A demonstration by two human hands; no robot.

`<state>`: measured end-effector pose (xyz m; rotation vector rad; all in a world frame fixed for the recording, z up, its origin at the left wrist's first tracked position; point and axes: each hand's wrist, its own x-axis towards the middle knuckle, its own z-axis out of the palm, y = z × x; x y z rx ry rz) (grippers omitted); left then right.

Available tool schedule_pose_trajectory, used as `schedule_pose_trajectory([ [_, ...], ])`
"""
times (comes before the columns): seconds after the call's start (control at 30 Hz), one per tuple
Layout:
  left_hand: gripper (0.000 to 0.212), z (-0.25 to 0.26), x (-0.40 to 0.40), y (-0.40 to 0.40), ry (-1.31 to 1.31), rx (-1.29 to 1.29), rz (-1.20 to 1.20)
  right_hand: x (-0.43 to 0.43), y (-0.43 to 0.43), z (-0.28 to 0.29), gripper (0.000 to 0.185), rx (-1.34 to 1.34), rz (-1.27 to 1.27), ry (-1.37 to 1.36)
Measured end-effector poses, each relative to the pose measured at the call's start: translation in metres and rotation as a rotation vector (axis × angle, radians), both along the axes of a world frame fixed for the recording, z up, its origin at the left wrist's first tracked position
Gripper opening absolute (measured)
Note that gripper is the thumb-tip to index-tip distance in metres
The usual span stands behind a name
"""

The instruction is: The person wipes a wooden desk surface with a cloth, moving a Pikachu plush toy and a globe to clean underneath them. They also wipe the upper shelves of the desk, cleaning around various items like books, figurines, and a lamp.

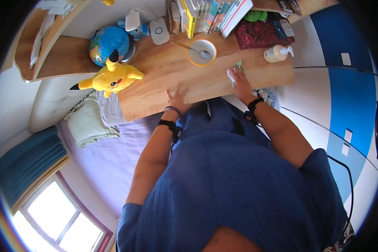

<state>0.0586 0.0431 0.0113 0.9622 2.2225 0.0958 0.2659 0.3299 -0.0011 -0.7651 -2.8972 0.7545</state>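
My right hand (241, 82) presses a light green and white cloth (238, 65) against the wooden desk top (163, 75), near its front edge on the right. Spread fingers of my left hand (178, 101) rest on the desk by the front edge and hold nothing. Beyond both hands stands a white bowl with an orange rim (202, 63); a spoon (204, 54) leans in it, its handle over the left rim. A pump bottle (275, 54) is to the right of the cloth. To the left, a yellow plush toy (113, 78) sits at the desk's edge.
A globe (109, 44), a white device (159, 31) and a row of books (204, 19) stand along the back. At the back right lies a dark red box (255, 33) with small items on it. A shelf (63, 19) rises at the left, above a bed with a pillow (89, 121).
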Motion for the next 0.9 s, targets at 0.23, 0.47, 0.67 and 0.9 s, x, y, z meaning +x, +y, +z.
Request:
schedule_pose_trajectory([
  [0.23, 0.102, 0.009, -0.006, 0.006, -0.029, -0.022, -0.106, -0.054, -0.038, -0.010, 0.045, 0.106, 0.476, 0.214],
  [0.47, 0.106, 0.000, -0.014, 0.004, -0.063, -0.018, -0.109, -0.031, -0.019, -0.007, 0.044, -0.159, 0.761, 0.210],
  [0.67, 0.107, 0.003, -0.006, 0.001, -0.017, -0.030, -0.096, 0.039, 0.050, 0.006, 0.055, 0.014, 0.330, 0.030],
  [0.9, 0.083, -0.011, 0.016, 0.039, 0.099, 0.099, 0.116, -0.008, -0.010, -0.013, 0.068, 0.041, 0.313, 0.286],
])
